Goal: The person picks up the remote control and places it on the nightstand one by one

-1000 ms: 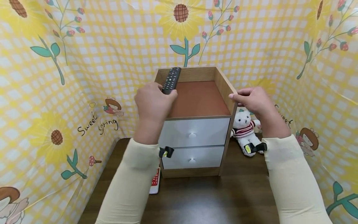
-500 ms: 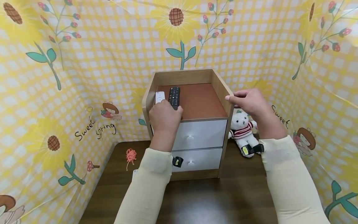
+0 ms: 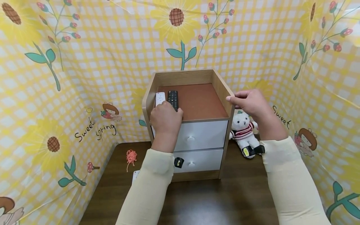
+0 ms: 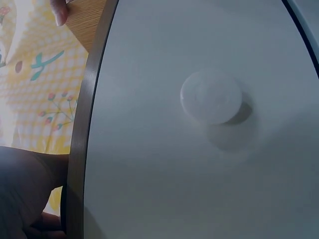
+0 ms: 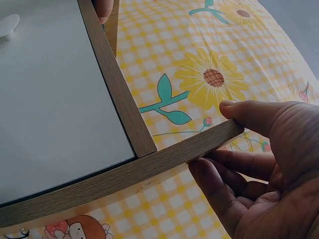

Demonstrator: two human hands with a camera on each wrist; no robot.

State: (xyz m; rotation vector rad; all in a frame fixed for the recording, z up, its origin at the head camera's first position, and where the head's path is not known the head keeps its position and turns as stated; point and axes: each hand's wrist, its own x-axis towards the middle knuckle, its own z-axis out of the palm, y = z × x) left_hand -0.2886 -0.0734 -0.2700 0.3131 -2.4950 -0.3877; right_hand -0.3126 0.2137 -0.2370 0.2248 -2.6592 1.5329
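On the left of the brown top of a small wooden cabinet lies a black remote control. My left hand holds its near end, which the fingers hide. A white remote control lies just left of it, its lower part also behind the hand. My right hand pinches the front edge of the cabinet's raised right side panel, thumb on one face and fingers on the other. In the left wrist view the white drawer front and its round knob fill most of the picture.
A white teddy bear in a striped top sits right of the cabinet. Orange yarn lies on the dark wooden surface to the left. A white object is partly hidden by the left sleeve. Patterned cloth hangs around.
My left hand has lowered the black remote control from above the cabinet onto its top, beside the white one, then shifted it slightly left and nearer. The right hand keeps its grip on the panel.
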